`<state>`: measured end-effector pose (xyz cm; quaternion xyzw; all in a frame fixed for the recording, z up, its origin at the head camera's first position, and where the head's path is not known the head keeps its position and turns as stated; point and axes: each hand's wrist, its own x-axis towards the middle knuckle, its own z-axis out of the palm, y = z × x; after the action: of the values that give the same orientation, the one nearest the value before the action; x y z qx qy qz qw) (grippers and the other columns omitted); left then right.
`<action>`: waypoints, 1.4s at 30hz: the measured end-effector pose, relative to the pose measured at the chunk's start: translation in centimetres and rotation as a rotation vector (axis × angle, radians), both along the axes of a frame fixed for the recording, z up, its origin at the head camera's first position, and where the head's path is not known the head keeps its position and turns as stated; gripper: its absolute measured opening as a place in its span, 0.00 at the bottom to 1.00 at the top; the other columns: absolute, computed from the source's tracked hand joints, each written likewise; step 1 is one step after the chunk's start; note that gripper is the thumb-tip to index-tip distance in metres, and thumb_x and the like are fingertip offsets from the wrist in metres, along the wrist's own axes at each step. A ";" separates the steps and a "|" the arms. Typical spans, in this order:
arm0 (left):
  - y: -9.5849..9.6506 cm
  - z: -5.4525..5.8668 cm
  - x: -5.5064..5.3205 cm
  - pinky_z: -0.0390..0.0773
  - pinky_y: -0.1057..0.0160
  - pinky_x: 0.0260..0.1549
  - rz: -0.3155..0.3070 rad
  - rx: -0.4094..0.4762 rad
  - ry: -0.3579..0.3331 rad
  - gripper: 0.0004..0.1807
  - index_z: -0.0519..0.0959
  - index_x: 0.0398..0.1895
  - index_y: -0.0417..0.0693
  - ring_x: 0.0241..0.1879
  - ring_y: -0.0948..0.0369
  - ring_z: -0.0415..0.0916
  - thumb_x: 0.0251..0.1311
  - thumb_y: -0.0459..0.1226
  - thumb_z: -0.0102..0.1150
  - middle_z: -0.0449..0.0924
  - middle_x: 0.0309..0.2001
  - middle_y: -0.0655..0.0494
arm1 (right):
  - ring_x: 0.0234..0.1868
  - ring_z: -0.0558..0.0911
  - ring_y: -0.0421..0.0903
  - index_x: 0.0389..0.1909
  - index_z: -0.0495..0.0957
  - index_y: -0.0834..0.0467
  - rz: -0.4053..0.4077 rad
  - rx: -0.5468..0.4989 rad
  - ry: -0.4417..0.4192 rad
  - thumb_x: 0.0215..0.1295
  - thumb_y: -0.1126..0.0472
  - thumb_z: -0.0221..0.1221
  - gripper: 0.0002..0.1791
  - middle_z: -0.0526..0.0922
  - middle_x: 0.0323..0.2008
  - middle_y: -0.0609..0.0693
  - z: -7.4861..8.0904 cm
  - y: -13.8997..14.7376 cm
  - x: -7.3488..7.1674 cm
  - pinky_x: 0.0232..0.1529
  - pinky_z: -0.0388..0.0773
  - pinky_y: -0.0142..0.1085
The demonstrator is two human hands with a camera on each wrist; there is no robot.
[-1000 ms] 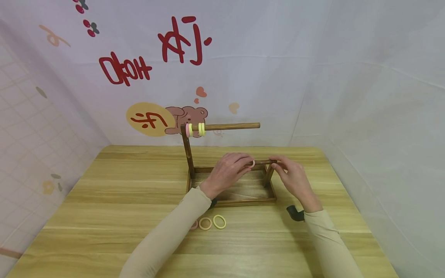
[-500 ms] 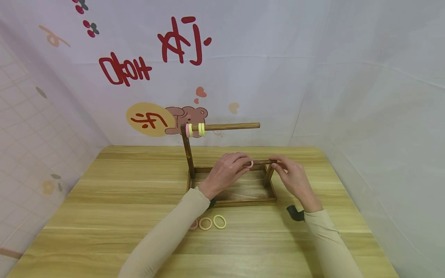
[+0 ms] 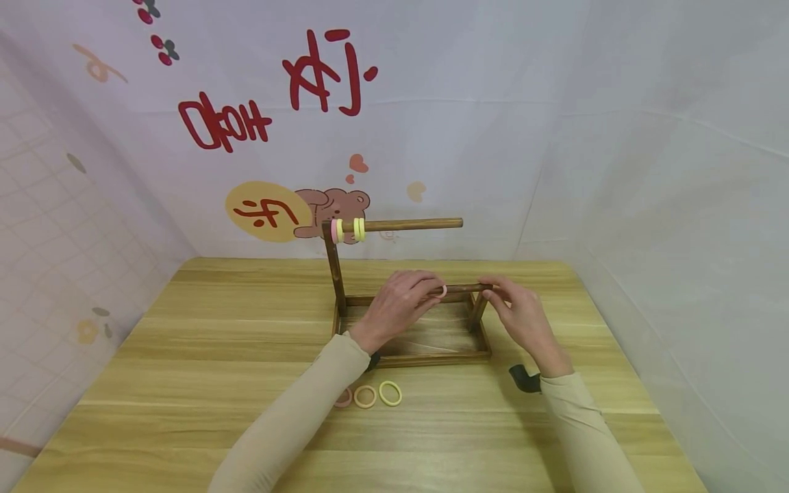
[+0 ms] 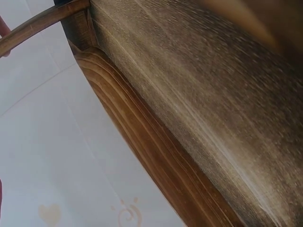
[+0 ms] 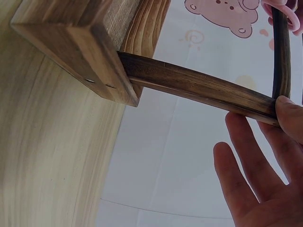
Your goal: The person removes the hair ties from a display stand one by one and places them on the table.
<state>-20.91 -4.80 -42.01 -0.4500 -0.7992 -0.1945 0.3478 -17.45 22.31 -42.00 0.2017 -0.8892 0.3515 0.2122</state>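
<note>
My left hand (image 3: 399, 301) holds a pink ring (image 3: 443, 291) that sits around the lower rod (image 3: 462, 288) of a dark wooden stand. In the right wrist view the same pink ring (image 5: 292, 19) shows at the top right, the rod (image 5: 281, 52) passing through it. My right hand (image 3: 520, 311) pinches the rod's free end where it meets the short post (image 5: 189, 85), thumb on one side and fingers on the other. Only slivers of the left hand's fingers show in the left wrist view, beside the stand's tray (image 4: 199, 118).
The stand's upper rod (image 3: 413, 224) carries a pink ring (image 3: 335, 231) and several yellow rings (image 3: 359, 230). In front of the tray lie a yellow ring (image 3: 399, 399), a peach ring (image 3: 372, 402) and a pink ring (image 3: 346, 402) partly behind the left sleeve.
My left hand has slid slightly left along the lower rod, bringing the pink ring with it. My right hand keeps its grip on the rod's end.
</note>
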 end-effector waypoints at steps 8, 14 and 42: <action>-0.3 0.0 0.1 0.81 0.57 0.54 0.012 0.014 0.015 0.17 0.86 0.50 0.48 0.52 0.58 0.83 0.58 0.40 0.77 0.86 0.50 0.54 | 0.49 0.88 0.63 0.56 0.83 0.59 -0.008 0.002 -0.006 0.72 0.68 0.63 0.14 0.88 0.52 0.59 0.1 -0.1 0.0 0.46 0.85 0.60; -0.5 -0.1 0.0 0.80 0.58 0.55 0.023 0.003 0.009 0.16 0.86 0.51 0.49 0.53 0.59 0.82 0.62 0.41 0.74 0.86 0.51 0.55 | 0.49 0.87 0.64 0.57 0.83 0.60 -0.008 0.007 -0.007 0.72 0.68 0.63 0.14 0.87 0.52 0.60 0.1 -0.1 0.1 0.46 0.84 0.61; -1.2 0.1 0.0 0.79 0.57 0.57 0.039 -0.014 0.022 0.16 0.86 0.51 0.49 0.53 0.58 0.82 0.61 0.41 0.75 0.86 0.51 0.55 | 0.49 0.87 0.64 0.59 0.82 0.59 -0.006 0.011 -0.027 0.74 0.66 0.62 0.15 0.87 0.53 0.60 0.2 0.0 0.2 0.45 0.84 0.61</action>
<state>-20.92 -6.02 -41.90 -0.4388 -0.8054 -0.1774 0.3570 -17.28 22.29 -41.80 0.1956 -0.8946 0.3485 0.2001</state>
